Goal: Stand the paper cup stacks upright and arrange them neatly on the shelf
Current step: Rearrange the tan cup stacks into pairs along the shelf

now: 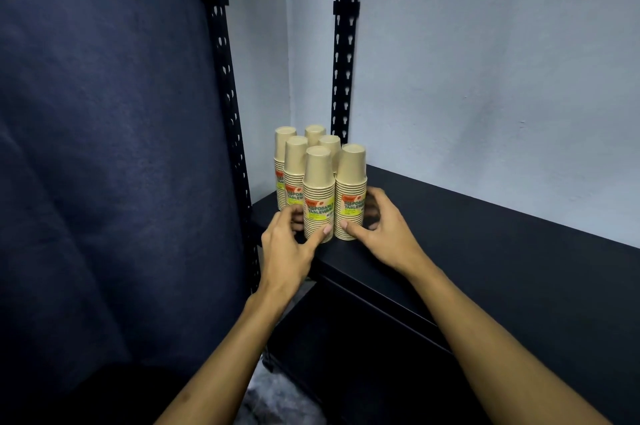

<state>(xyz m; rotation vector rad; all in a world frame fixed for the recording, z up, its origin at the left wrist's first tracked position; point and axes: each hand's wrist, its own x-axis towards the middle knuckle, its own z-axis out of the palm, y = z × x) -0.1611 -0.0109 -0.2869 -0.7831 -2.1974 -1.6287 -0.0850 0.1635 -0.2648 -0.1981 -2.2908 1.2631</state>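
Note:
Several tan paper cup stacks with yellow and red labels stand upright in two rows at the left end of the black shelf [485, 251]. The front left stack [318, 182] has my left hand [287, 244] cupped around its base, thumb on the front. The front right stack [351, 178] has my right hand [384, 227] wrapped around its base, thumb in front and fingers behind. The two front stacks stand side by side, nearly touching. Behind them the rear stacks [295, 161] stand close together toward the corner.
Black perforated shelf posts rise at the front left [225, 78] and back [344, 43]. A dark blue curtain [104, 147] hangs on the left. A pale wall [485, 78] backs the shelf. A lower black shelf [363, 355] sits beneath.

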